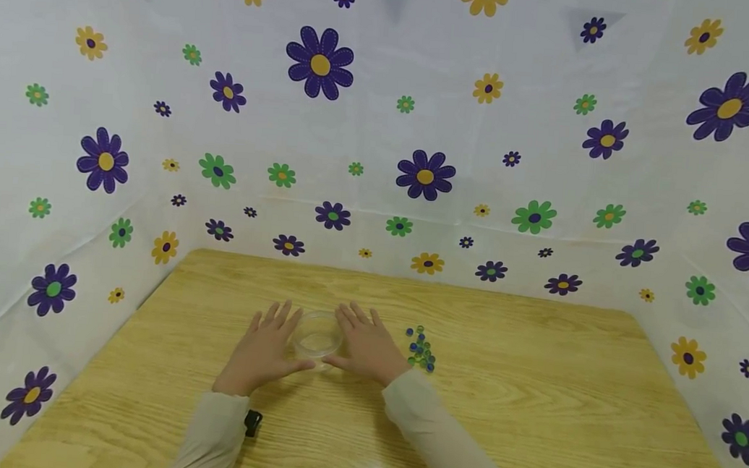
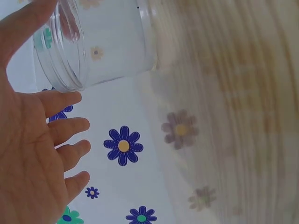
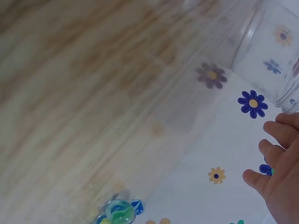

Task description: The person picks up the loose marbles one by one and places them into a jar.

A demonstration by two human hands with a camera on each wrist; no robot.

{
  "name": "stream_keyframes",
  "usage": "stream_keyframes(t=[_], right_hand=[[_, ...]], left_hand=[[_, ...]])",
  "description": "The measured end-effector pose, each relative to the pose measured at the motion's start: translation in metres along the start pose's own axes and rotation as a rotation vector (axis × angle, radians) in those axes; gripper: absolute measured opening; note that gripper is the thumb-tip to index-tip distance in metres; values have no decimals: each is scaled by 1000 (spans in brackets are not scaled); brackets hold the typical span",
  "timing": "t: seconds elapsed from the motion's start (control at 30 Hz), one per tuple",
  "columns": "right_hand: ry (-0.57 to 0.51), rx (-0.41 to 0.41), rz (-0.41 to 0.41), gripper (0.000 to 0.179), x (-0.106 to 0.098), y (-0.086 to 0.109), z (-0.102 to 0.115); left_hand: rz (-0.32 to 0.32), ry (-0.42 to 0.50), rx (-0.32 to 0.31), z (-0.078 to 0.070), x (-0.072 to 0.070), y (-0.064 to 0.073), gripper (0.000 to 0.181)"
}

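Note:
A clear, round, open-topped jar (image 1: 317,352) stands upright on the wooden table, between the two hands. On its left side is my left hand (image 1: 263,353), fingers extended and thumb reaching along the near side. My right hand (image 1: 369,346) flanks the jar on the other side with straight fingers, its thumb pointing toward the left thumb. In the left wrist view, the fingertips and thumb are at the threaded rim of the jar (image 2: 110,42). Right of the right hand lies a loose cluster of several blue and green glass marbles (image 1: 420,349). No marbles show inside the jar.
The light wood table (image 1: 532,404) has a glossy surface with a bright reflection near its front. A white flowered cloth (image 1: 368,132) hangs around its back and sides. A black band (image 1: 253,423) is on the left wrist.

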State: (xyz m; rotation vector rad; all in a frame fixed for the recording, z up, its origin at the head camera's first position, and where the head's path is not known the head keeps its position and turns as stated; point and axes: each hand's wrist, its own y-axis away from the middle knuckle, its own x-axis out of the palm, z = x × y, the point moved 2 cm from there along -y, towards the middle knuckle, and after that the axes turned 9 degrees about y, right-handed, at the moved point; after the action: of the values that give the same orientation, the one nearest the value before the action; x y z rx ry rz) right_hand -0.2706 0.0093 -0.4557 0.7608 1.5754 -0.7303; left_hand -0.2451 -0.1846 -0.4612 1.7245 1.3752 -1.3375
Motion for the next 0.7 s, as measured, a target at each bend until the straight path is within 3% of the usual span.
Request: stream_keyframes(t=[0.43,0.7], right_hand=[[24,47,-20,88,-2,18,-6],[29,46,-46,88,-2,32,-11]], left_hand=[[29,7,11,-17,7,-4,94],[52,0,40,-31,3,-3,93]])
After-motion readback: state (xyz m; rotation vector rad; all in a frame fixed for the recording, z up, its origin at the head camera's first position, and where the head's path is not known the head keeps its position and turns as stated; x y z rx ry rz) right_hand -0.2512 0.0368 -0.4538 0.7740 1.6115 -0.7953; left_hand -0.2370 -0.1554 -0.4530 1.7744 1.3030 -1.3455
